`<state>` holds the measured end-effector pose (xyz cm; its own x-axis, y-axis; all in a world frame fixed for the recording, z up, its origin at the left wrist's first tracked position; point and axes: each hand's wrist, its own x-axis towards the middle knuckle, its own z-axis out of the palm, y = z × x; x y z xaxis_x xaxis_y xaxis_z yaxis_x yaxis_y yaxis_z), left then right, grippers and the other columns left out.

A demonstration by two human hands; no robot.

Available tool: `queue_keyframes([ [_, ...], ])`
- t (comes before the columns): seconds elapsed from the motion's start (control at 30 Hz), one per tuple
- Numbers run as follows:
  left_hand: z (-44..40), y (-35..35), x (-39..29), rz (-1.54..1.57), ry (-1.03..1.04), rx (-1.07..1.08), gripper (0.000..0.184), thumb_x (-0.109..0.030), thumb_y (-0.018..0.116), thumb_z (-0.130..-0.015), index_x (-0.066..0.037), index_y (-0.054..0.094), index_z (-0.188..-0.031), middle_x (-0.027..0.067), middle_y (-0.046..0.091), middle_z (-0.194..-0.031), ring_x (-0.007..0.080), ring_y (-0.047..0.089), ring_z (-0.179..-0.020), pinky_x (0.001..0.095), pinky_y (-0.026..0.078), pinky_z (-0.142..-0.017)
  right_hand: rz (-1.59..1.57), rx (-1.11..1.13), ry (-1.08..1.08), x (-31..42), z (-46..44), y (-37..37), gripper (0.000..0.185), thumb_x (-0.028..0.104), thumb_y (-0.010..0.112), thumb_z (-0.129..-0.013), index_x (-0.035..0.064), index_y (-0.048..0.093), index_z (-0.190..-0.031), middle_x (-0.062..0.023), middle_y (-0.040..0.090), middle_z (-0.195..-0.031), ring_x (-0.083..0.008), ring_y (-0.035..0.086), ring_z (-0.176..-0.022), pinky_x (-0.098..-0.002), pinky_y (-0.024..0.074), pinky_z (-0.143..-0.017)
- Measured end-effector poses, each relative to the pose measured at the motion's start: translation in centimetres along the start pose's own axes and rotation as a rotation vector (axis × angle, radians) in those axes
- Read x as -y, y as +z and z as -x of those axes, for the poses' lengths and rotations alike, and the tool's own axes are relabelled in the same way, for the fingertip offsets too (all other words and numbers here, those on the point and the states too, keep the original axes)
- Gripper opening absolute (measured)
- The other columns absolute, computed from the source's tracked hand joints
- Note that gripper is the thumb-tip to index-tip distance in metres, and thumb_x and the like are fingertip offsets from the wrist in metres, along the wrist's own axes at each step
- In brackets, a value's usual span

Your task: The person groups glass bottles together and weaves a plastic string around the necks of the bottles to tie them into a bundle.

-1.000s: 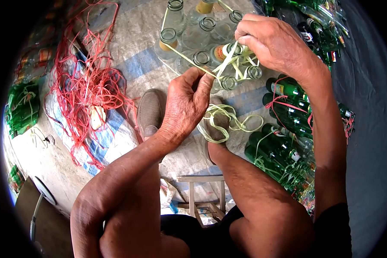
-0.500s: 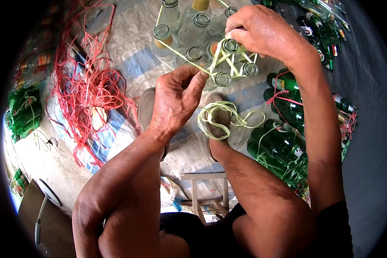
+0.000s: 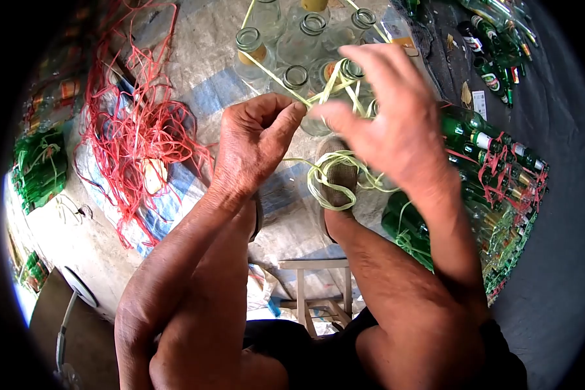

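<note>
Twine (image 3: 329, 83) looks light and limp, pinched between your left hand's (image 3: 257, 133) fingertips; your right hand (image 3: 396, 120) spreads open, apparently empty. Steady the likely fragile bottles (image 3: 299, 49) by their shoulders.

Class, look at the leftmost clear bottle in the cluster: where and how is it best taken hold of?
Probably by the neck, from above and the picture's left. The leftmost clear bottle stands mouth-up, its neck slimmer than its body; ground sheet lies on the left, while other clear bottles crowd its right.

Bottles (image 3: 300, 49) ahead, string (image 3: 146, 127) left, bundles (image 3: 497, 156) right
</note>
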<state>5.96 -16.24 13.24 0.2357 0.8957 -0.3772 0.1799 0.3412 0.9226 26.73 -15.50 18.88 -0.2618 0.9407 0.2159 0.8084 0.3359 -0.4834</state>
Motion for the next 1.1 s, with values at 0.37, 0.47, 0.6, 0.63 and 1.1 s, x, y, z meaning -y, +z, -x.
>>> queue_keyframes([
  [0.37,-0.1,-1.3,-1.1,-0.109,0.063,0.007,0.019,-0.013,0.071,-0.098,0.006,0.075,-0.099,-0.0028,0.066,-0.073,0.0031,0.055,-0.070,0.0244,0.048,-0.063,0.021,-0.164,0.045,0.7,1.0,3.8,0.065,0.017,0.085,-0.069,0.0021,0.061,-0.128,-0.0129,0.058,-0.123,-0.0346,0.058,-0.110,-0.0466,0.0470,-0.096],
  [0.47,-0.1,-1.7,-1.0,-0.100,0.103,0.007,0.017,-0.011,0.071,-0.098,0.006,0.075,-0.100,-0.0027,0.066,-0.074,0.0033,0.055,-0.070,0.0245,0.048,-0.063,0.003,-0.180,0.050,0.6,1.0,3.9,0.064,0.016,0.085,-0.069,0.0028,0.061,-0.127,-0.0124,0.058,-0.122,-0.0344,0.058,-0.109,-0.0464,0.0470,-0.096],
  [0.6,0.2,-2.1,-1.6,-0.204,0.146,0.028,0.016,-0.010,0.070,-0.097,0.005,0.074,-0.101,-0.0011,0.066,-0.073,0.0030,0.055,-0.070,0.0246,0.049,-0.063,0.009,-0.180,0.071,0.8,1.1,3.8,0.062,0.015,0.084,-0.069,0.0038,0.062,-0.126,-0.0113,0.058,-0.121,-0.0337,0.058,-0.109,-0.0459,0.0469,-0.095],
  [0.63,0.2,-2.2,-1.9,-0.263,0.165,0.033,0.015,-0.009,0.071,-0.096,0.004,0.074,-0.101,0.0009,0.066,-0.072,0.0042,0.056,-0.068,0.0256,0.049,-0.062,0.009,-0.179,0.080,0.8,1.1,3.8,0.062,0.014,0.084,-0.069,0.0041,0.062,-0.125,-0.0109,0.058,-0.121,-0.0335,0.058,-0.109,-0.0457,0.0469,-0.095],
  [1.1,-4.2,-2.0,-10.7,-1.046,0.744,0.278,0.009,-0.011,0.071,-0.088,-0.002,0.070,-0.089,0.0181,0.067,-0.075,0.0385,0.066,-0.066,0.0423,0.052,-0.059,0.001,-0.265,0.056,0.2,1.4,4.4,0.055,0.012,0.081,-0.069,0.0050,0.062,-0.120,-0.0082,0.058,-0.116,-0.0302,0.058,-0.103,-0.0446,0.0448,-0.088],
])
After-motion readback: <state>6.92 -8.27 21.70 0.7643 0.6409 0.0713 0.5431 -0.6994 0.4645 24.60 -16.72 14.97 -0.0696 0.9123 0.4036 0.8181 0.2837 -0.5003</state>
